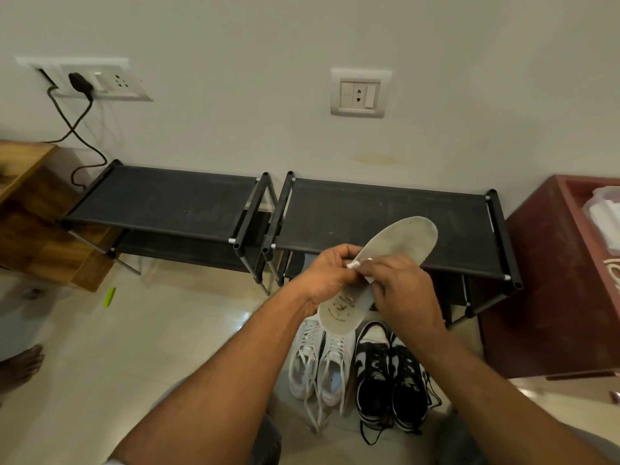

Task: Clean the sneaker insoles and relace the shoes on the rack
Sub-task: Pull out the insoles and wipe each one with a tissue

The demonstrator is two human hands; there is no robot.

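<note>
Insole [399, 243]: pale grey, held in the air above the shoes, toe end up and to the right, heel end toward the person. Dark specks show near the heel.

Left hand [327, 276]: fingers curled round the insole's left edge at mid-length, gripping it.

Right hand [406, 290]: fingertips pinch a small white wipe [354, 264] against the insole, just beside the left hand.

Status, as judged: cleaning is under way on this insole, and the heel marks are not yet dealt with.

White sneakers [322, 360] and black-and-white sneakers [391, 374] stand side by side on the floor in front of the rack [385, 209], laces loose and trailing. Neither pair is on it. Whether other insoles are done cannot be told.

Outstanding, by judgement: finish wiping, refit, relace, return both pairs
</note>
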